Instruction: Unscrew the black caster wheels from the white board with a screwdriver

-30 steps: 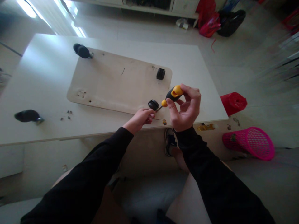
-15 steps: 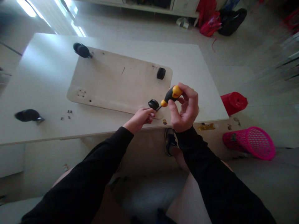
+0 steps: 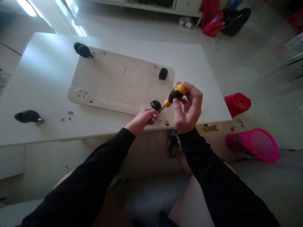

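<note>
A pale wooden board [image 3: 118, 85] lies flat on the white table [image 3: 42, 78]. At its near right corner sits a small black caster wheel [image 3: 155, 104]. My left hand [image 3: 142, 119] is closed with its fingertips pinched at the base of this caster. My right hand [image 3: 188, 108] grips a screwdriver [image 3: 174, 95] with a black and yellow handle, its tip angled down-left at the caster's mount. Two more black casters are on the board, one at the far right corner [image 3: 163, 73] and one at the far left corner [image 3: 81, 50].
A loose black caster [image 3: 28, 116] lies on the table at the left, with several small screws [image 3: 67, 116] near it. On the floor to the right are a red bag [image 3: 236, 103] and a tipped pink mesh basket [image 3: 254, 144]. Bags lie by the far shelf.
My right hand has rotated the screwdriver handle slightly, with the fingers shifting their grip. The left hand and the caster stay where they were.
</note>
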### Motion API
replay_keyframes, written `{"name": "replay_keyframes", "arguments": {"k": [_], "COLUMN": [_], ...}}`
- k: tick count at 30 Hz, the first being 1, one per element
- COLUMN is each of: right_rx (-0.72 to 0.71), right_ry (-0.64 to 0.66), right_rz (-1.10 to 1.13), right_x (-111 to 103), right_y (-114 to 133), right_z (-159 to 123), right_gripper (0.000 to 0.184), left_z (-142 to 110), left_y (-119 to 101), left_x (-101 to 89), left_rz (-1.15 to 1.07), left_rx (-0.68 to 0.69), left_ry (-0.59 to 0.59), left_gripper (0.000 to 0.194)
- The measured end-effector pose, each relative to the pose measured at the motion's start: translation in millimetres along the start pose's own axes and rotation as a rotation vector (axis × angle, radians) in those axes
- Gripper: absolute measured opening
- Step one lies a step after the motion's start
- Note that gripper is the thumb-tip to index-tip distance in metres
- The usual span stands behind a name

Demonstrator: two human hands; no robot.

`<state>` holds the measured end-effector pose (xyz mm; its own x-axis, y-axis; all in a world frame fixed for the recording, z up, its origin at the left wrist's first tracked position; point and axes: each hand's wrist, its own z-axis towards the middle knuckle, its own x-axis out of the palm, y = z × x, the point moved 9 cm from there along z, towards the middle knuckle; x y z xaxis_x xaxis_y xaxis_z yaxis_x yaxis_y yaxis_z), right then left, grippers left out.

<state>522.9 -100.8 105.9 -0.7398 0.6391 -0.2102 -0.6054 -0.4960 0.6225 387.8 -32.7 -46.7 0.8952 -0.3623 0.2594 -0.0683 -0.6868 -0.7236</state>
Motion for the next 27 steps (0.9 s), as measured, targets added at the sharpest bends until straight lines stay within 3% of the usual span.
{"name": "replay_keyframes", "arguments": {"k": [13, 19, 27], "right_rx": [-0.014, -0.023, -0.023], "right_ry": [0.057, -0.012, 0.044], "right_rz": [-0.020, -0.086, -0.118], "right_x": [4.1, -0.9, 4.5], "right_y": [1.3, -0.7, 1.5], "right_z": [0.5, 3.4, -2.3], "right_gripper": [0.052, 0.052, 0.057], "left_z": [1.3, 0.7, 0.5], "left_y": [1.6, 0.2, 1.0], "left_x": [0.5, 0.1, 0.7], "left_rz": [0.011, 0.038, 0.000], "left_rx": [-0.018, -0.009, -0.017], "left_ry": [0.009, 0.001, -0.001], "left_gripper": [0.019, 0.018, 0.017]}}
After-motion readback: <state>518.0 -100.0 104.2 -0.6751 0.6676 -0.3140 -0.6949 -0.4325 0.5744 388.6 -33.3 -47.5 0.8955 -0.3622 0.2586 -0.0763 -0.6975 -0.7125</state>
